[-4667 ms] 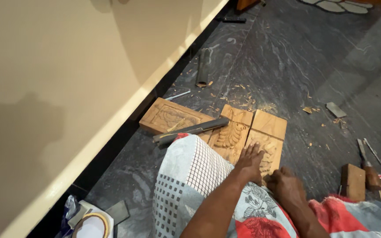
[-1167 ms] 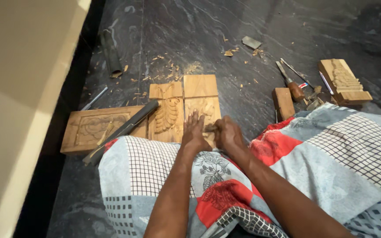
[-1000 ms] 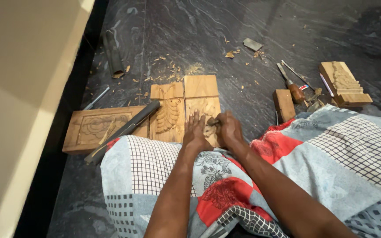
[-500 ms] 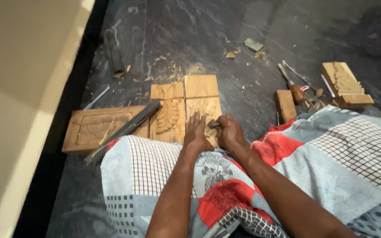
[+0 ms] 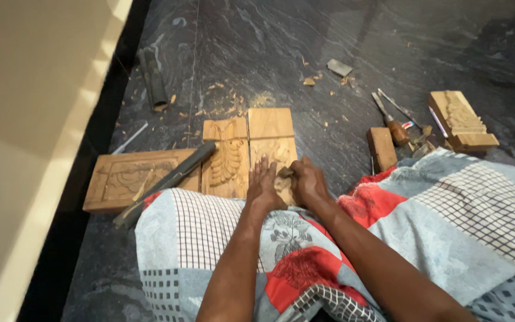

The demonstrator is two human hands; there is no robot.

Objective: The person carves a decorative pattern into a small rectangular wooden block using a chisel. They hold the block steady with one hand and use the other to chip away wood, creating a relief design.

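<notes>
Since half a second ago little has shifted: both hands stay pressed on the same carved panel, and the view has only drifted slightly. Nearly five seconds back the panels sat right of centre, seen from another angle, with the wall filling the left half.

At the centre of the frame, the left hand [image 5: 264,183] lies flat, fingers spread, on the right-hand pale rectangular wooden panel with relief carving [image 5: 272,143]. Just beside it, the right hand [image 5: 308,182] is curled shut around a small wooden-handled carving tool [image 5: 284,173], whose tip meets the panel's lower part. A second carved wooden panel with a leafy motif [image 5: 226,156] touches the first on its left side. Further left lies a wider carved wooden board [image 5: 127,179], and a long dark metal bar [image 5: 168,182] rests slantwise across it. Both panels sit on the dark veined stone floor [image 5: 281,53], strewn with wood chips.

At right of frame, a small plain wooden block [image 5: 381,149] lies near a wooden-handled chisel [image 5: 391,122], and a stepped carved wooden piece [image 5: 461,119] sits well apart, towards the right edge. A checked and patterned cloth [image 5: 448,220] covers the person's lap along the bottom. A cream wall [image 5: 25,119] fills the left side.
</notes>
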